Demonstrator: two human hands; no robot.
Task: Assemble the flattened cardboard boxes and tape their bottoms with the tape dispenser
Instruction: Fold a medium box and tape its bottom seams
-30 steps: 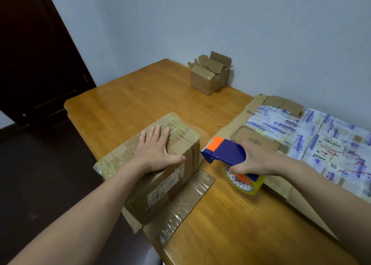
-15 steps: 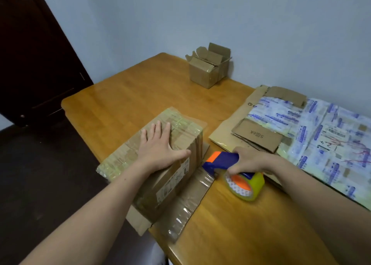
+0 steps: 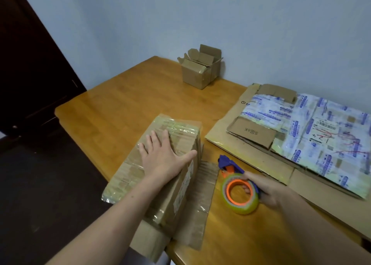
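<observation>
On the wooden desk (image 3: pixel 140 104), left hand (image 3: pixel 162 160) flat with fingers straight atop the taped box (image 3: pixel 130 174), right hand (image 3: pixel 269 190) gripping the tape dispenser (image 3: pixel 244 205) just beside it.

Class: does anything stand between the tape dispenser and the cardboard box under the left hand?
Nothing visible does. Between the blue-and-orange tape dispenser in the right hand and the brown taped cardboard box lies only that box's own flat flap.

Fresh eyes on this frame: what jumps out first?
The left hand presses flat on the taped cardboard box at the near-left edge of the table. Beside it the right hand grips the tape dispenser with its orange-cored roll; flattened cardboard covered in blue-printed tape lies at right.
</observation>
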